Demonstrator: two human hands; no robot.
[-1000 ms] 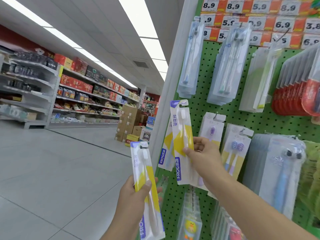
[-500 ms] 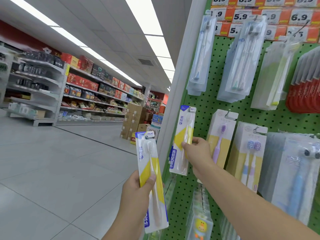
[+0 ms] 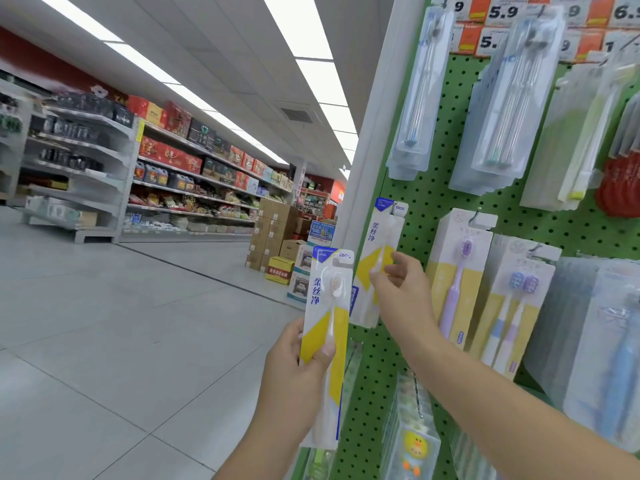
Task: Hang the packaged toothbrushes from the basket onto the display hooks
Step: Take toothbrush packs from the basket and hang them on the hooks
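**Toothbrush packs at the green pegboard, one in each of my hands**

Right hand: my thumb and fingers pinch the middle of a white-and-yellow toothbrush pack, held upright against the left edge of the green pegboard. The top of this pack, marked FROG, lies at the level of a hook near the white upright post; I cannot tell whether the hanging hole is already over the hook.

Left hand: my fingers wrap the lower half of a second toothbrush pack of the same design, thumb pressed on its yellow front. This pack stands upright in the air, just left of the pegboard and lower than the first. My two hands are apart, each clamped on its own pack.

Pegboard contents: just right of my right hand hangs a purple toothbrush pack, and beside it a twin-brush pack. Above hang clear blister packs, with price tags along the top. Below my right forearm hangs a pack bearing a yellow duck.

Background: a grey tiled floor, stocked store shelves and stacked cardboard boxes.
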